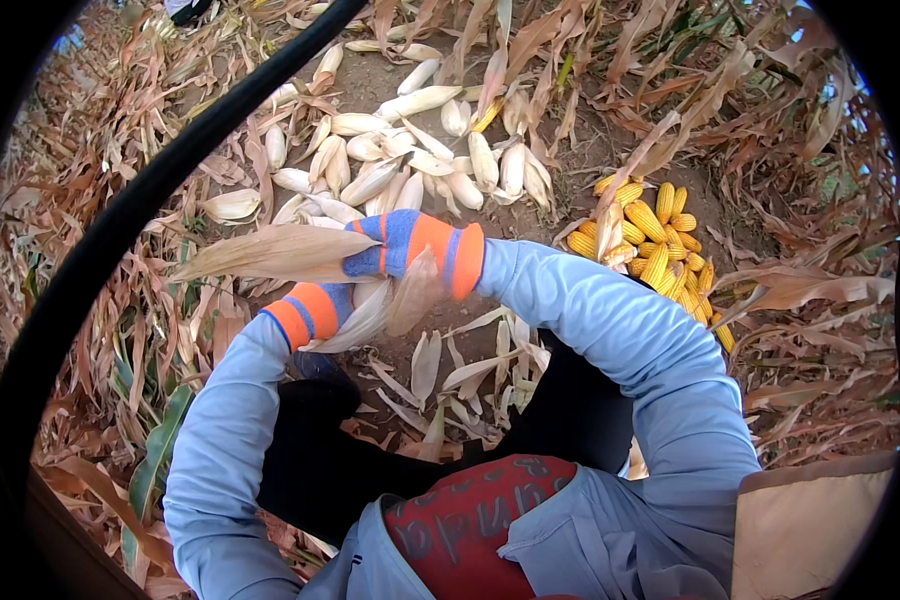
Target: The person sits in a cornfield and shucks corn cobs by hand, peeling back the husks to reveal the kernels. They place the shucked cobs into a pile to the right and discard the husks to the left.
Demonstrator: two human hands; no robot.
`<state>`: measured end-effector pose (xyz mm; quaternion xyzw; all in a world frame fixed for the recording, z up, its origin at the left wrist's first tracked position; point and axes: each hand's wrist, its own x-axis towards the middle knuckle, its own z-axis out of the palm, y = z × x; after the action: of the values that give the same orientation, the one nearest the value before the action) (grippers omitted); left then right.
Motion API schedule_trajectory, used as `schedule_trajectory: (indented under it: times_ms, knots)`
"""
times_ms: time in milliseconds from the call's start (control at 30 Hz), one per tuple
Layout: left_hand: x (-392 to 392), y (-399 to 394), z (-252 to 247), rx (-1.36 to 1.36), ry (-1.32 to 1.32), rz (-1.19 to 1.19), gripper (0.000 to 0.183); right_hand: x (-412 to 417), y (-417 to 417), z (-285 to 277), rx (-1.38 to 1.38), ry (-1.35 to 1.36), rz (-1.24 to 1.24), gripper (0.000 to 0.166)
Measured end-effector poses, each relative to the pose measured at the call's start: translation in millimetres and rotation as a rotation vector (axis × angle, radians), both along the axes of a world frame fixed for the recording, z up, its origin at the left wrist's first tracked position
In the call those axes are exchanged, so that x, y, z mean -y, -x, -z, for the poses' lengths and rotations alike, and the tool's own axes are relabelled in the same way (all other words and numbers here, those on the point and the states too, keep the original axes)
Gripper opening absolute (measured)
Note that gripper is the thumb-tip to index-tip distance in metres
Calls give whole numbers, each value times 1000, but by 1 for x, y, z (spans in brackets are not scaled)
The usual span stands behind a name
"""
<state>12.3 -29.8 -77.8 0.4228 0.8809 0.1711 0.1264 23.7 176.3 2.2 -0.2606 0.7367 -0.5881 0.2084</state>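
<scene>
Both my hands wear orange and blue striped knit gloves and meet at a corn ear's dry husk (270, 252). My right hand (405, 244) lies over the husk, its fingers closed on it. Lower and partly behind it, my left hand (319, 309) grips the same ear from below; its fingers are mostly hidden. Pale husk leaves (360, 319) hang beneath the hands. Beyond them lies a scattered heap of ears in pale husks (375, 180). To the right, past my right forearm, is a pile of bare yellow corn cobs (656, 232).
Loose husk leaves (426, 367) lie on the soil between my legs. Dry corn stalks and leaves (810, 247) cover the ground at right and left, with a green leaf (157, 442) at lower left. A dark curved strap or cable crosses the view at upper left.
</scene>
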Motion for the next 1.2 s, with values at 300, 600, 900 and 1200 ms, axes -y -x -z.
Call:
schedule_trajectory:
  times_ms: [300,600,900,1200]
  knots:
    - [-52,0,-46,4,547,-67,27,1,-7,-14,511,325,263,17]
    - [-46,7,-57,-503,148,-57,36,-1,24,46,365,595,41,22]
    - [-52,4,-59,-868,-43,9,18,-16,20,43,835,640,-350,23]
    - [-40,-5,-57,-422,284,-67,33,-23,8,26,860,735,116,28]
